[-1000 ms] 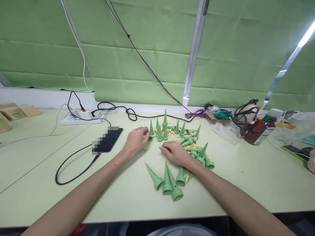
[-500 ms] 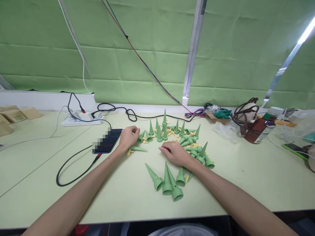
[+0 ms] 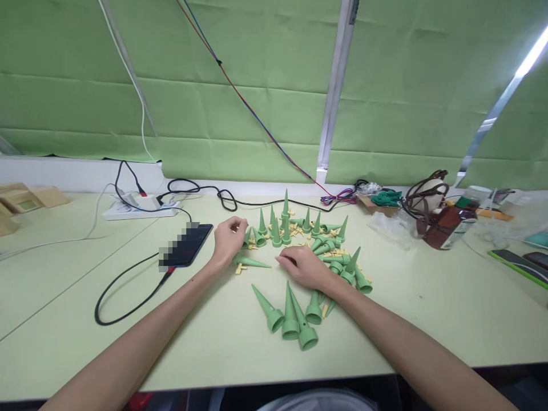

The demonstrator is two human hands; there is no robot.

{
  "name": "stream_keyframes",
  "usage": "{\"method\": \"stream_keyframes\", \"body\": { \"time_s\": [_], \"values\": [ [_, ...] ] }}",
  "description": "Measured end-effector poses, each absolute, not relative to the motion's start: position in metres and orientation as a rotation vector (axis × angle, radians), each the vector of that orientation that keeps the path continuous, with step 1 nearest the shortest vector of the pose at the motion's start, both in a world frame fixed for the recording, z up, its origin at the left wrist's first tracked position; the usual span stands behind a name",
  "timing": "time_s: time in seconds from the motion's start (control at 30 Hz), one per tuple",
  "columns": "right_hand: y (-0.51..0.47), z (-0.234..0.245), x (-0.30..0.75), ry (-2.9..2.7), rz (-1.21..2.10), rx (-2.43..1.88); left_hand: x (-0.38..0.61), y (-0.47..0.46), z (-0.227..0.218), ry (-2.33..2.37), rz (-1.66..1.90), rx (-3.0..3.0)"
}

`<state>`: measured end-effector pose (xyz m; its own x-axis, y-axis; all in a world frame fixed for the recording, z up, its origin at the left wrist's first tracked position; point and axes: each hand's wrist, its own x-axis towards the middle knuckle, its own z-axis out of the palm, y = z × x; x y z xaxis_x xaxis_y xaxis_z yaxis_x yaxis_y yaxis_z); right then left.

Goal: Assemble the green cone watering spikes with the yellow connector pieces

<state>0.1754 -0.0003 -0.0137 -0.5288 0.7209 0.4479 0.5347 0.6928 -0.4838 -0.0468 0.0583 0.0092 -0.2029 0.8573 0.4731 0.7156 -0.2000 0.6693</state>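
Now green spike (image 3: 257, 263) beside left hand (image 3: 228, 238) farther right; grip unclear.

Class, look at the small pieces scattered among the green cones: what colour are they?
Pale yellow; the pieces show best in the head view.

Harsh white glare (image 3: 532, 56) streaks the upper right between green blinds (image 3: 257, 108). The table (image 3: 192, 348) is evenly bright, shadows faint. The green cones (image 3: 290, 319) look fairly sharp; blocky pixelation hides part of the phone (image 3: 197, 242).
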Motion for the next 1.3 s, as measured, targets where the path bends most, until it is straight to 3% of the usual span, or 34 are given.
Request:
{"method": "stream_keyframes", "body": {
  "time_s": [0.47, 1.3],
  "values": [
    [-0.001, -0.015, 0.175, -2.271, 0.358, -0.900, -0.055, 0.055, 0.010, 1.849, 0.569, 2.484],
    [-0.007, -0.008, 0.171, -2.551, 0.245, -0.821, -0.047, 0.050, 0.014, 1.914, 0.781, 2.411]
  ]
}}
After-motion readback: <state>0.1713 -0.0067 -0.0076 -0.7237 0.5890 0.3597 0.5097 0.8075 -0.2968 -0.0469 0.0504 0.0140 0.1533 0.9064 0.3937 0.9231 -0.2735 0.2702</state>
